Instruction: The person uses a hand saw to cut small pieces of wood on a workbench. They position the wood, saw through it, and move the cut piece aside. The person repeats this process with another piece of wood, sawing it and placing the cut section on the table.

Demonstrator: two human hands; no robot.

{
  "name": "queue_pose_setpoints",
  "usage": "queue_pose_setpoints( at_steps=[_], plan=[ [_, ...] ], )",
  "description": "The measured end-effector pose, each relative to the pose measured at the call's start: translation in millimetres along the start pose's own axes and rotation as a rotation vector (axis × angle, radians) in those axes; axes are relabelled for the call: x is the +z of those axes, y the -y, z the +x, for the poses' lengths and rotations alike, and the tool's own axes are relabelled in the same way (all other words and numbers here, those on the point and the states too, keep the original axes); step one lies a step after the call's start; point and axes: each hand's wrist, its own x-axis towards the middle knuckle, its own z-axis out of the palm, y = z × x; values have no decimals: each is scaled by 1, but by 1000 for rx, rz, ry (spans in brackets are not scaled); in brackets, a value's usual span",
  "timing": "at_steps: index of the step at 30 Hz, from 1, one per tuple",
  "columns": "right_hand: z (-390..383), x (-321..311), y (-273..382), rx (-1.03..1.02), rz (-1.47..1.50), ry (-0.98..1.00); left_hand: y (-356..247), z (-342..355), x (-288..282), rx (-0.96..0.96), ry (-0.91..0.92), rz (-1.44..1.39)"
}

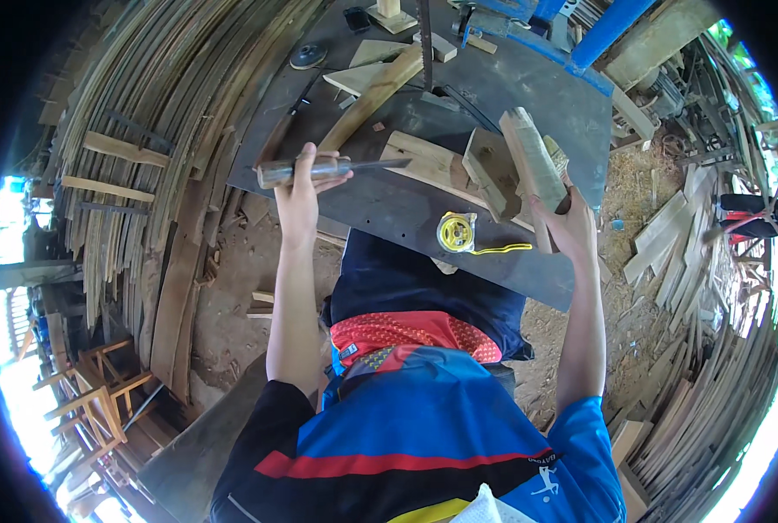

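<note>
The left hand (300, 187) was clenched around the wooden handle of a chisel (319, 169), which lay level with its thin dark blade pointing toward 3 o'clock, over the near edge of the dark workbench (528, 96). The right hand (570, 228) was grasping the lower end of a squared wooden block (533, 166), which stood tilted, its top leaning toward 11 o'clock. Touching that block at its 9 o'clock side sat a second, flatter wood piece (491, 171), resting on a pale board (424, 161) that ran across the bench between the 2 hands. At 8 o'clock from the right hand, a yellow tape measure (456, 232) lay on the bench with a short length of tape pulled out toward 3 o'clock. A long plank (373, 98) stretched toward 1 o'clock from above the chisel. Stacked timber slats (158, 105) filled the ground at 9 o'clock from the bench.
</note>
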Motion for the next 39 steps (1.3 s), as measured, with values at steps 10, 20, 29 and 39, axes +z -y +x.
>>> queue_pose_setpoints(
  at_steps=[10, 20, 29, 39],
  plan=[
    [81, -17, 16, -6, -155, 22, -3, 6, 0, 116, 69, 65],
    [122, 15, 32, -49, -187, 0, -6, 21, 9, -18, 60, 60],
    [112, 30, 1, -317, -281, -336, 22, 16, 13, -32, 29, -24],
    [-105, 50, 60, -561, 355, 458, 28, 14, -7, -126, -10, 117]
  ],
)
